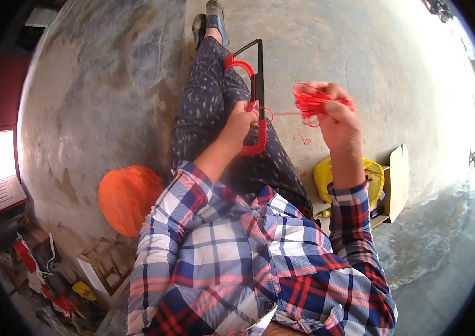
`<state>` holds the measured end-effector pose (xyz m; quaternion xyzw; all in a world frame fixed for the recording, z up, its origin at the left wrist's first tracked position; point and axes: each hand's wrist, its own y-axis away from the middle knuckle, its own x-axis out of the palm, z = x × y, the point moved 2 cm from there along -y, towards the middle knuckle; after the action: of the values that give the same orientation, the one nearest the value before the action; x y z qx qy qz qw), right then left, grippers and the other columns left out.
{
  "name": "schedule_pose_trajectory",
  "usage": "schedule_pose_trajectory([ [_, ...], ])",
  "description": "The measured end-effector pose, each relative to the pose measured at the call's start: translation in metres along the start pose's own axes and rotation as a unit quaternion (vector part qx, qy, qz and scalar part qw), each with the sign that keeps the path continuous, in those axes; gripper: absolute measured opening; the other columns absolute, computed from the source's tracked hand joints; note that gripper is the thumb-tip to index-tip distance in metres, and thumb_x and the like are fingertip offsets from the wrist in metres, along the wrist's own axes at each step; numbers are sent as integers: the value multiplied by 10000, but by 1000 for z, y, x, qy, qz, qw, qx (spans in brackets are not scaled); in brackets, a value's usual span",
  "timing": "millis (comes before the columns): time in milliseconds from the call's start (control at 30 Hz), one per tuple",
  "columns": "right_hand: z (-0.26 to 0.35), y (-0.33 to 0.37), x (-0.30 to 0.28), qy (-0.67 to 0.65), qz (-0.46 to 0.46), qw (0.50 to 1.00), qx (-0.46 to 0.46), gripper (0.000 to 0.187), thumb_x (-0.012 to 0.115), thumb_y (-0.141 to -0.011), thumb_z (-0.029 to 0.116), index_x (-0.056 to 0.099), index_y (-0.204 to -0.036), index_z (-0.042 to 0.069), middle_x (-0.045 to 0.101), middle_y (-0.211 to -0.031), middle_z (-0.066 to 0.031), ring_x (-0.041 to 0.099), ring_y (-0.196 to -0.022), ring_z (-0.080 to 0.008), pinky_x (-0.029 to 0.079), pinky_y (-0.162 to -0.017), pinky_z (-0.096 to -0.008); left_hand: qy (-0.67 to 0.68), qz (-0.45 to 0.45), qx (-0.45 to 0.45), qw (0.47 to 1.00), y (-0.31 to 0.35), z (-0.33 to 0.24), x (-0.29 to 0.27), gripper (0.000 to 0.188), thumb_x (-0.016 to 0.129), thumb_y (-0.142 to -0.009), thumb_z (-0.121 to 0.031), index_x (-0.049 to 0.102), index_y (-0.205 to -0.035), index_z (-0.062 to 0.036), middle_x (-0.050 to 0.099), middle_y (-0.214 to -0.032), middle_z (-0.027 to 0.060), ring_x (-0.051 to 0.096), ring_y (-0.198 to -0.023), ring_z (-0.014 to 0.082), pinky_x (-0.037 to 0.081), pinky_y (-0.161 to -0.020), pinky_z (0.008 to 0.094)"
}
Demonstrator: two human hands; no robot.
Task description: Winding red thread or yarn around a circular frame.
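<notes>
My left hand [242, 120] is closed around a narrow black frame [259, 61], held upright over my outstretched legs. Red cord covers parts of this frame: its lower bend is wound in close turns, and a curved red piece [241, 63] spans its upper left. To the right, my right hand [335, 115] grips a loose bundle of red cord [310, 99] in its fingers. A thin strand stretches between the bundle and the frame, with a small loop [270, 115] beside my left hand. The right hand is slightly blurred.
An orange round item [130, 200] lies on the concrete floor [103, 84] to my left. At my right stands an open cardboard box [398, 185] with a yellow bag [322, 178] in it. A red cord scrap [304, 139] lies nearby. A wooden frame [106, 266] and clutter fill the lower left.
</notes>
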<state>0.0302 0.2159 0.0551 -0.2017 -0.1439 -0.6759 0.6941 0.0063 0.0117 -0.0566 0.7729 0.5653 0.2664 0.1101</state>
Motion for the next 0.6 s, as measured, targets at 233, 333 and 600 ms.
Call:
schedule_pose_trajectory([
  [233, 43, 56, 84, -269, 106, 952, 96, 362, 731, -754, 155, 377, -777, 84, 470, -697, -65, 438, -577, -161, 363, -510, -330, 11, -36, -23, 999, -2, 1, 3, 348, 474, -724, -48, 504, -1071, -52, 488, -888, -23, 411, -724, 79, 368, -730, 217],
  [333, 53, 74, 87, -335, 40, 933, 125, 402, 727, -729, 110, 327, -771, 122, 446, -624, -51, 396, -498, -145, 267, -431, -306, 20, -47, 4, 999, 0, 3, 2, 365, 504, -744, -33, 513, -1109, -58, 538, -944, 23, 466, -752, 111, 377, -736, 226],
  [600, 45, 33, 40, 139, 120, 975, -127, 314, 715, -649, -39, 513, -877, 37, 541, -717, -61, 520, -688, -185, 431, -714, -314, -389, -66, 389, 832, 22, -42, 16, 127, 659, -794, -58, 625, -912, -23, 632, -703, 33, 618, -651, 162, 476, -605, 278],
])
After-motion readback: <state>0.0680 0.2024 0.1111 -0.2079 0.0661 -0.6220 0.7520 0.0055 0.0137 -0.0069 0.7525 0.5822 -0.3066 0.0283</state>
